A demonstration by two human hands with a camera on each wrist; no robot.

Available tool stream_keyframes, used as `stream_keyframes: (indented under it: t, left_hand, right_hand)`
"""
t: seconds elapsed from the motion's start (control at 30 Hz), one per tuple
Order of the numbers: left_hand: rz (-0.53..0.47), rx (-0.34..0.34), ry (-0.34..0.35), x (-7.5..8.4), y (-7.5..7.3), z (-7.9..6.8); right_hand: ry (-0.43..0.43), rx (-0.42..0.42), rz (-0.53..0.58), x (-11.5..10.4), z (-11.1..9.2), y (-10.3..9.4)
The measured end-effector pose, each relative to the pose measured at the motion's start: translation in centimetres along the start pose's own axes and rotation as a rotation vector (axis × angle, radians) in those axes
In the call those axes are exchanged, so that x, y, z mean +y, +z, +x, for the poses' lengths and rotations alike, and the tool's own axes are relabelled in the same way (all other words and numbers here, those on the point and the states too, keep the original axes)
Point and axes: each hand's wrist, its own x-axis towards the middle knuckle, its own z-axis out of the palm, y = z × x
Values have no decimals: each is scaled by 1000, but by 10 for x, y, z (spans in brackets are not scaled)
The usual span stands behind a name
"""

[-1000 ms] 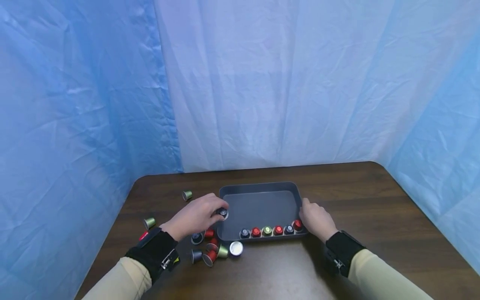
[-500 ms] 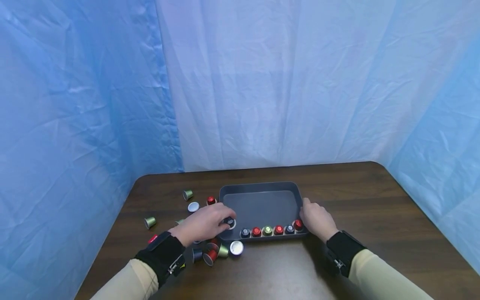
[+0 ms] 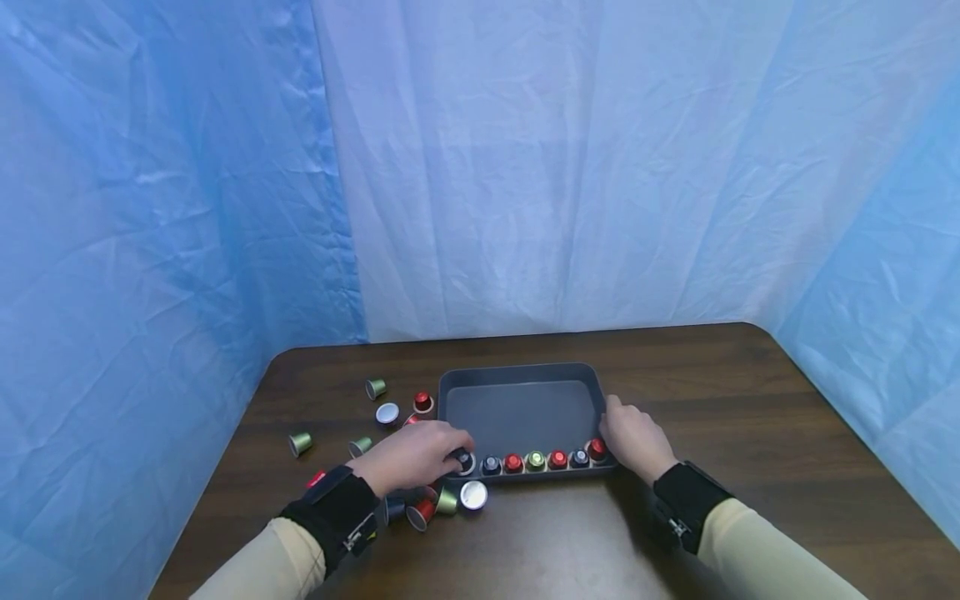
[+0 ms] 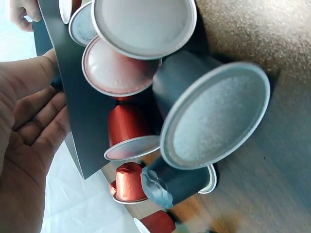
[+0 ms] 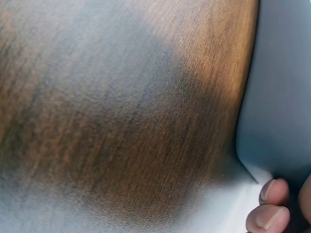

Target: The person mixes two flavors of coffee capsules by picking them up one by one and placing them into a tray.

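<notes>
The left hand [image 3: 416, 457] pinches a dark coffee capsule [image 3: 466, 463] inside the near left corner of a dark grey tray [image 3: 517, 412]. In the left wrist view, the fingers reach over the tray's wall [image 4: 80, 111] and mostly hide that capsule. A row of red, dark and green capsules [image 3: 536, 461] stands along the tray's near side, right of the held one. At the tray's right side, the right hand [image 3: 636, 437] grips the edge. Its fingertips [image 5: 272, 218] show by the tray corner in the right wrist view.
Loose capsules lie left of the tray: a green one [image 3: 300, 444], a white-lidded one [image 3: 387, 414], a red one [image 3: 423, 403]. Several more, including a red one [image 3: 420, 514], cluster by the near left corner. Blue-white curtains [image 3: 562, 167] enclose the wooden table [image 3: 720, 358].
The left hand has carried the dark capsule toward me and slightly right, from the tray's left edge down to its near left corner beside the row. The right hand stays in place.
</notes>
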Motion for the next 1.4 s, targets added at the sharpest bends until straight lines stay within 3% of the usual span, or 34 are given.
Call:
stream_keyframes:
  t: [0.5,0.8,1.2,1.4]
  left_hand:
    - [17,-84,-34,4,3,6]
    - [6,-99,-29,7,4,6]
    - [14,-36,23,5,0,1]
    - [32,61,89,7,-4,-6]
  right_hand:
    - [11,-11,0,0,0,0]
    - [-5,-3,-2,0,1,1]
    - [-9,3,3,0,1,1]
    - [-7,4,-1,0,0,1]
